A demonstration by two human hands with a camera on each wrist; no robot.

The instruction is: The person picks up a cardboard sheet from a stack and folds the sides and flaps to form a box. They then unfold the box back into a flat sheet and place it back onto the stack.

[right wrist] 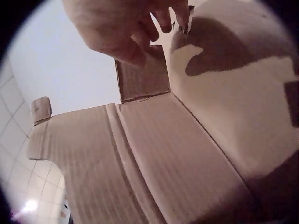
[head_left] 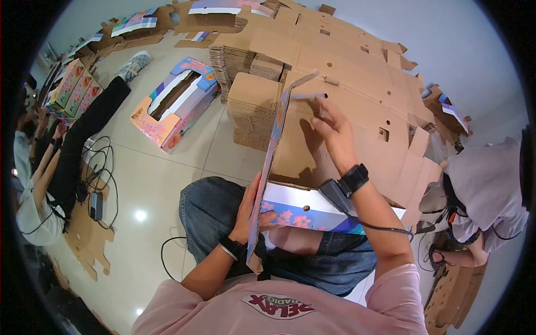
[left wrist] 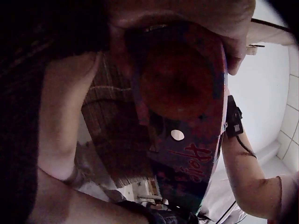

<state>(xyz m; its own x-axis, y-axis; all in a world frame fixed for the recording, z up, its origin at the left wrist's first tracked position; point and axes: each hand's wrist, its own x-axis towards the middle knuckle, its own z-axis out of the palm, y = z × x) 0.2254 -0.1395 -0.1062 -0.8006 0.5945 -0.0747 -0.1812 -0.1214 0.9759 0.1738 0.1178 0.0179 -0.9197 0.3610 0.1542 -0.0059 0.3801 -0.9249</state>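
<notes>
A partly folded printed carton (head_left: 293,213) stands in front of the person in the head view, its tall side panel (head_left: 268,153) upright and its brown inside facing right. The left hand (head_left: 252,209) grips the lower edge of that panel, thumb on one face; in the left wrist view the hand (left wrist: 187,23) lies over the printed face (left wrist: 187,144). Above the carton's inside is the right hand (head_left: 334,125), fingers loosely bent near the far end flap (head_left: 307,96). In the right wrist view the right hand (right wrist: 121,32) is beside a small brown flap (right wrist: 142,77); contact is unclear.
Stacked flat cardboard (head_left: 254,109) and large brown sheets (head_left: 357,72) lie beyond the carton. A folded printed carton (head_left: 178,103) sits on the floor at left. Other people sit at both sides, one beside packed boxes (head_left: 75,92). Cables (head_left: 106,167) lie on the floor.
</notes>
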